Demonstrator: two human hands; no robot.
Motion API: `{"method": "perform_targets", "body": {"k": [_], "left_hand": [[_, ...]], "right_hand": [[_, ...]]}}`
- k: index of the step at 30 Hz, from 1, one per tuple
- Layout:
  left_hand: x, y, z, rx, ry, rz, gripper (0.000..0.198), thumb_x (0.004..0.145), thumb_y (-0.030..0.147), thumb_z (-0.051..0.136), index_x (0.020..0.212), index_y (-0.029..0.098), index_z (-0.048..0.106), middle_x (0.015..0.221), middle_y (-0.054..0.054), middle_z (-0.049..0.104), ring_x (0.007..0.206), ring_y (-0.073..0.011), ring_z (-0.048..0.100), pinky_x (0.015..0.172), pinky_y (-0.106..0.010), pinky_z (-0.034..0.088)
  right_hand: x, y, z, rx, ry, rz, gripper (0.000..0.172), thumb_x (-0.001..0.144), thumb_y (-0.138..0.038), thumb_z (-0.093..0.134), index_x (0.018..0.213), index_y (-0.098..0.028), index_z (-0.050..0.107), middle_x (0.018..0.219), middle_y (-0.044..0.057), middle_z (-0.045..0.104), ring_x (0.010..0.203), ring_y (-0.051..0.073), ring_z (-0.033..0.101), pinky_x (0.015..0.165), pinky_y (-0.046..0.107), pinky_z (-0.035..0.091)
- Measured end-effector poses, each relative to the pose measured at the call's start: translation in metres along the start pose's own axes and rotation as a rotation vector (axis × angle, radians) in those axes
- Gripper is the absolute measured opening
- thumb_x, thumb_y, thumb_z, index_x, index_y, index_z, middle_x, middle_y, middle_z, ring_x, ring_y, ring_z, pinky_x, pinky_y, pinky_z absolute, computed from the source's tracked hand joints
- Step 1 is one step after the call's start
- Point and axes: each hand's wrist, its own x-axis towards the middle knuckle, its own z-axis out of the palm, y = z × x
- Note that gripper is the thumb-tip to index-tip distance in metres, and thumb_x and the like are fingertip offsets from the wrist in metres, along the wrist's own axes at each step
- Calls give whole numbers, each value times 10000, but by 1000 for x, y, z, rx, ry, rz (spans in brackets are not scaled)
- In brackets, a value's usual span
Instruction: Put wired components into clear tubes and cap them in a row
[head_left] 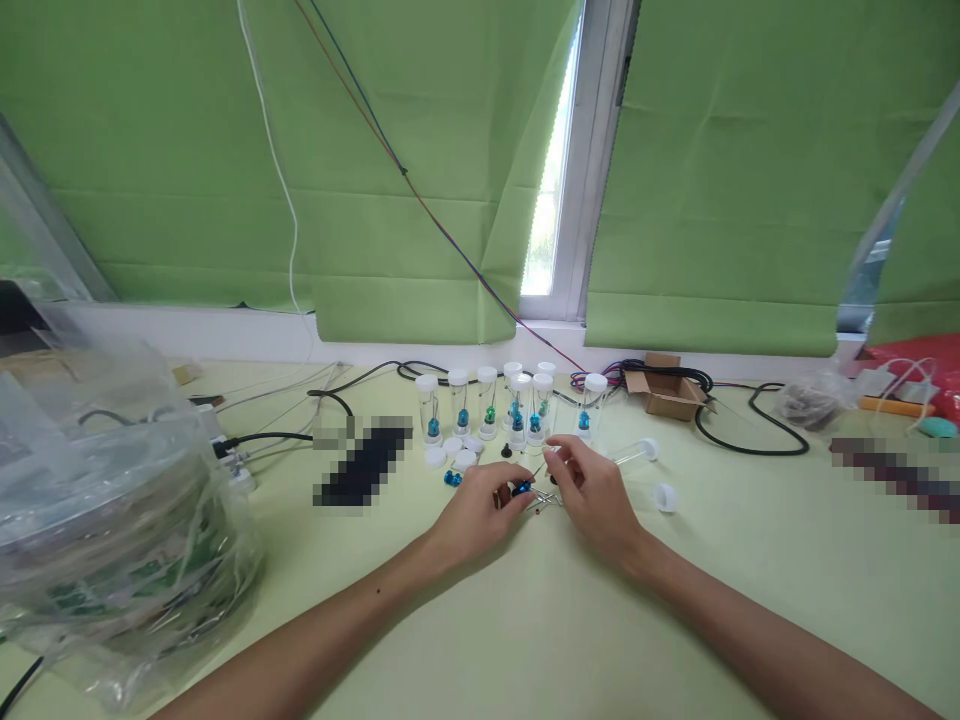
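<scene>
My left hand point(476, 508) pinches a small shiny blue piece point(521, 488) between thumb and fingertips. Just to its right, my right hand point(592, 492) is closed on a thin dark stem point(538, 469) whose lower end meets or nearly meets the blue piece. Below the fingertips lie several thin metal rods point(549, 499). Another blue piece point(453, 478) rests left of my left hand, near loose white caps point(459, 453). A small black part point(507, 451) stands behind my fingers. Parts beneath my right hand are mostly hidden.
Several clear tubes with white caps point(487, 402) stand behind my hands, blue or green pieces inside. An uncapped-looking clear tube point(630, 454) lies right, near a white cap point(665, 497). A cardboard box point(666, 392) and black cables point(750, 440) sit behind; a plastic-wrapped reel point(127, 530) fills the left.
</scene>
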Motion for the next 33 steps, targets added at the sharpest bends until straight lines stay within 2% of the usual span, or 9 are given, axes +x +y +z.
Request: {"method": "perform_targets", "body": {"k": [6,12,16,21,24,29,33], "left_hand": [[-1,1,0,25,-39,36,224,872,326,579,1002,201,711,849,-40,719,607,-137,541,607,-270,428],[-1,2,0,13,-31,31,228,868,340,586,998,205,716,855,-44,719,614,-139,546,612,-271,432],[-1,2,-1,-9,-31,20,244,864,357,585,1000,202,716,841,-44,717,609,-140,536,599,-268,425],[-1,3,-1,-4,-29,6,249,865,375,582,989,204,715,768,-24,692,584,-131,512,576,-257,406],[0,5,-1,-14,8,-1,281,886,401,541,992,211,720,783,-31,695,615,-142,539,580,-257,412],[1,6,-2,-28,52,-26,362,929,435,451,987,192,714,784,-48,694,634,-155,558,578,-261,415],[1,5,-2,0,71,-23,331,934,412,461,942,194,710,751,-28,687,611,-139,537,580,-252,401]], "right_hand": [[-1,-1,0,46,-23,-81,230,974,-348,430,899,-207,596,760,32,640,663,164,583,631,272,453],[-1,-5,-2,154,-48,13,241,957,-390,458,846,-216,584,731,25,615,573,150,552,550,268,449],[0,-5,-2,179,-27,16,243,948,-390,469,819,-215,578,687,7,583,529,137,534,561,271,453],[2,-1,0,263,-5,40,178,944,-379,475,1002,-224,538,718,-12,566,492,119,536,509,256,444],[5,1,-3,282,16,53,231,940,-391,478,1105,-230,489,722,-18,570,491,120,541,488,249,443],[12,4,-11,233,43,44,285,930,-426,477,1135,-229,469,698,-26,576,479,121,540,484,245,456],[18,7,-16,254,23,81,380,911,-447,497,1214,-225,442,665,-42,568,453,125,525,472,248,449]]}}
